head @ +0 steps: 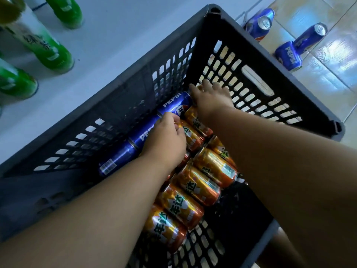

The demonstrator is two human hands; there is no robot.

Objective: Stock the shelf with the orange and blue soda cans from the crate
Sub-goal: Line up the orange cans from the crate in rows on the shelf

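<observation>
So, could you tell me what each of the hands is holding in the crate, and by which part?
The left hand grips an orange can around its side. The right hand reaches onto a mostly hidden can; its hold cannot be told.

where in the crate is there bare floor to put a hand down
Bare mesh floor lies right of the orange cans, toward the near right wall. It is crowded along the left wall: blue cans lie end to end, orange cans packed beside them, both hands on top.
</observation>
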